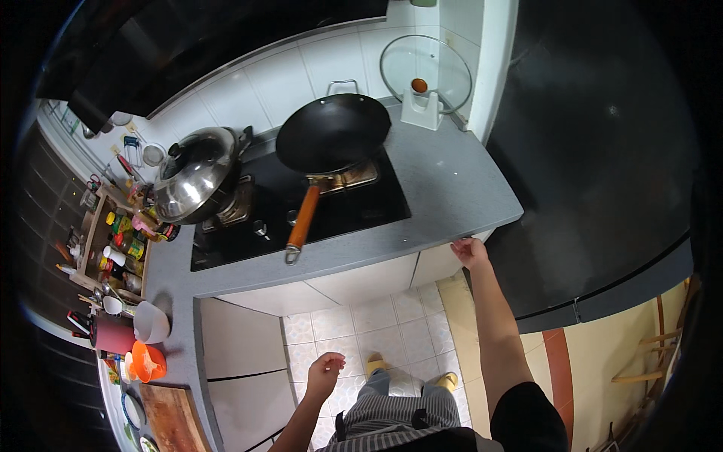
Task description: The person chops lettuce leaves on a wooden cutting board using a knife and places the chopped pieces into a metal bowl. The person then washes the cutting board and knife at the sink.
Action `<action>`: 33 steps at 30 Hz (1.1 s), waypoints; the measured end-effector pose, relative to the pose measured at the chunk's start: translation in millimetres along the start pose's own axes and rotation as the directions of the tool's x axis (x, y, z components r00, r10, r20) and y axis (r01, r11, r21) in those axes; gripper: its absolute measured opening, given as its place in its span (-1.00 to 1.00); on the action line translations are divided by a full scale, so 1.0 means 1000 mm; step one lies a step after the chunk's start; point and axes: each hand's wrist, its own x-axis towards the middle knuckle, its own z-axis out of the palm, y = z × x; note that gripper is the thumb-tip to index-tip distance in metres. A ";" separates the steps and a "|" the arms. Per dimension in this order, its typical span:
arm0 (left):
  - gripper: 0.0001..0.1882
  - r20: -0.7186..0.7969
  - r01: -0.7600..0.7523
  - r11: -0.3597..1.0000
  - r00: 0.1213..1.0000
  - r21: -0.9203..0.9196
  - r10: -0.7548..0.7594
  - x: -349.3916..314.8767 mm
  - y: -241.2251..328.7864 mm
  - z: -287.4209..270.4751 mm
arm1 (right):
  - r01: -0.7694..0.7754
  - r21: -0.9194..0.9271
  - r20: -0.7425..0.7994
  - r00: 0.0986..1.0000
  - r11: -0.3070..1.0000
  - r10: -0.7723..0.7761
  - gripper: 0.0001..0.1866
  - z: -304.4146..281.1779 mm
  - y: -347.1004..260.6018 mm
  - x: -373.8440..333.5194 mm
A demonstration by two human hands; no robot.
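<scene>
My right hand (471, 252) reaches out to the top edge of a white cabinet door (437, 262), just under the front edge of the grey countertop (459, 181). Its fingers are hooked at that edge, their tips partly hidden. Low over the tiled floor hangs my left hand (326, 371), loosely bent, fingers a little apart, holding nothing. A black wok (335, 132) with a wooden handle (303, 218) rests on the right burner, its handle pointing toward me. On the left burner stands another pan under a domed steel lid (197, 173).
Both pans sit on a black glass hob (354, 215). A glass lid (399, 64) leans in a white stand (422, 113) by the wall. A large dark panel (602, 173) rises at the right. Leftward are a bottle rack (143, 260), an orange cup (149, 361) and a cutting board (175, 418).
</scene>
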 end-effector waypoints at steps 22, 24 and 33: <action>-0.82 0.278 0.043 0.982 0.956 0.182 -0.093 -0.011 -0.012 0.241 | -0.132 -0.007 0.142 0.981 0.991 0.132 -0.50 -0.033 -0.032 -0.012; -0.81 0.253 0.048 0.980 0.963 0.195 -0.098 -0.009 -0.026 0.229 | -0.116 0.048 0.212 0.972 0.992 0.103 -0.51 -0.022 -0.018 0.009; -0.81 0.190 0.108 0.987 0.973 0.122 -0.130 0.061 -0.090 0.203 | 0.063 -0.362 0.046 0.998 0.930 -0.050 -0.68 -0.088 -0.027 -0.014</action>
